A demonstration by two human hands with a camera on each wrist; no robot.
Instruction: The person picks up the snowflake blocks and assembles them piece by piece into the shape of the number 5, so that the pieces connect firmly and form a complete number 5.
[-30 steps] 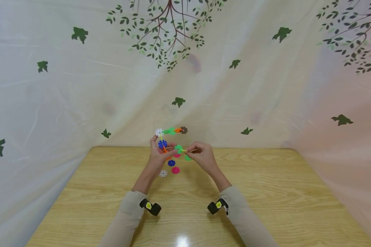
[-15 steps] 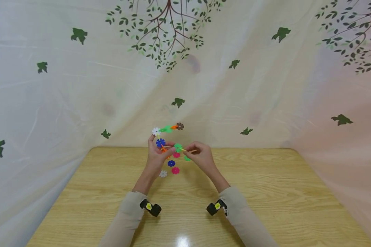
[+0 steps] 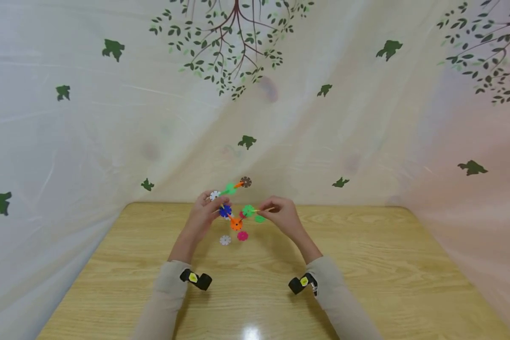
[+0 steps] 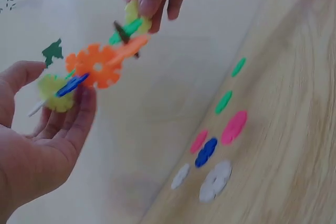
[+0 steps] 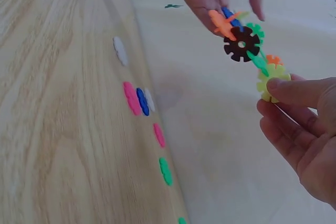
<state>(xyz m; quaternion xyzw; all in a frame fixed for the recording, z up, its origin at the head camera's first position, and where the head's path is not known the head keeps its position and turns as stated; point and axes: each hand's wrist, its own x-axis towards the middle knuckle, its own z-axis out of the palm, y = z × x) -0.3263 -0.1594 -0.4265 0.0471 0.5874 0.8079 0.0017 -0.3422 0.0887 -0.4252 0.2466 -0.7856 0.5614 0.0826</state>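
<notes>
A chain of slotted plastic snowflake discs spans both hands. In the head view it runs from a brown disc (image 3: 245, 182) through a white disc (image 3: 214, 195), a blue disc (image 3: 225, 211) and an orange disc (image 3: 236, 224) to a green disc (image 3: 248, 211). My left hand (image 3: 201, 215) curls its fingers around the chain by the white and blue discs; in the left wrist view the fingers cup a yellow disc (image 4: 56, 93), the thumb tip beside it. My right hand (image 3: 282, 215) pinches another yellow disc (image 5: 274, 82) at the chain's near end.
Loose discs lie on the wooden table (image 3: 365, 274) below the hands: a white disc (image 3: 225, 240), a pink disc (image 3: 242, 235) and a green disc (image 3: 259, 219), with several others among them. A printed cloth (image 3: 306, 141) hangs behind the table's far edge.
My left hand has slid left from the green disc toward the white and blue discs. The chain's upper end has sunk, and its orange disc now shows fully. My right hand keeps its pinch.
</notes>
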